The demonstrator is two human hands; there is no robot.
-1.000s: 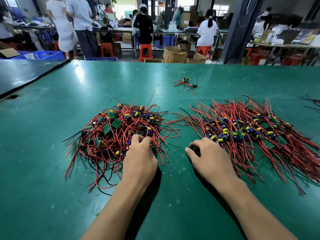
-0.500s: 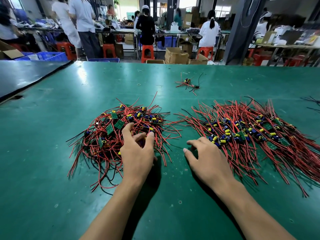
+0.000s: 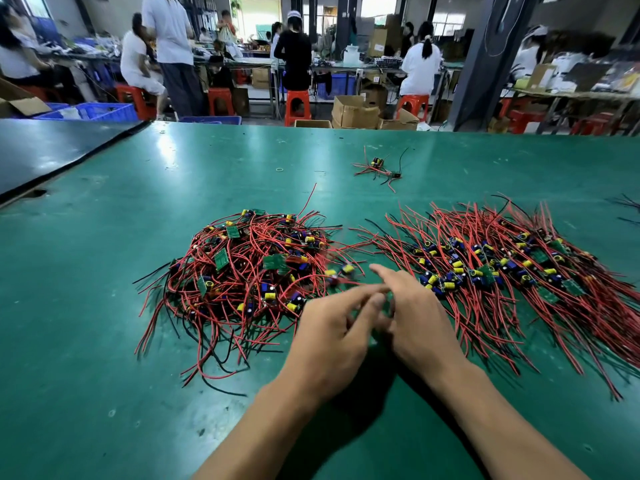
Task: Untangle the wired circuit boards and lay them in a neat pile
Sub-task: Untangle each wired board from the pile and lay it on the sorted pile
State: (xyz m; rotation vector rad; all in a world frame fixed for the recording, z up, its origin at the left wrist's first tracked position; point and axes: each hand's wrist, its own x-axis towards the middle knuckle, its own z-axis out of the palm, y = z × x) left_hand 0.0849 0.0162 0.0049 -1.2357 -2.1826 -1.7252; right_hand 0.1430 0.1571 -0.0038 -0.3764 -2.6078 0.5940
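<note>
A tangled heap of wired circuit boards [image 3: 249, 271], red and black leads with small green boards and yellow capacitors, lies left of centre on the green table [image 3: 86, 358]. To its right the sorted pile [image 3: 512, 271] lies with its red wires fanned out in one direction. My left hand [image 3: 332, 337] and my right hand [image 3: 419, 323] meet in the gap between the piles, fingertips touching. A blurred single wired board [image 3: 341, 271] hangs just past the heap's right edge, its red leads running into my left fingertips. My right index finger points forward; its grip is hidden.
A small stray wire bundle [image 3: 377, 168] lies farther back on the table, with a rubber band [image 3: 279, 170] to its left. Black wires [image 3: 627, 206] poke in at the right edge. A black mat [image 3: 52, 150] adjoins at the left. People work at benches behind.
My left hand left the tangled heap and moved right, drawing one board out with it. My right hand shifted left to meet it between the piles.
</note>
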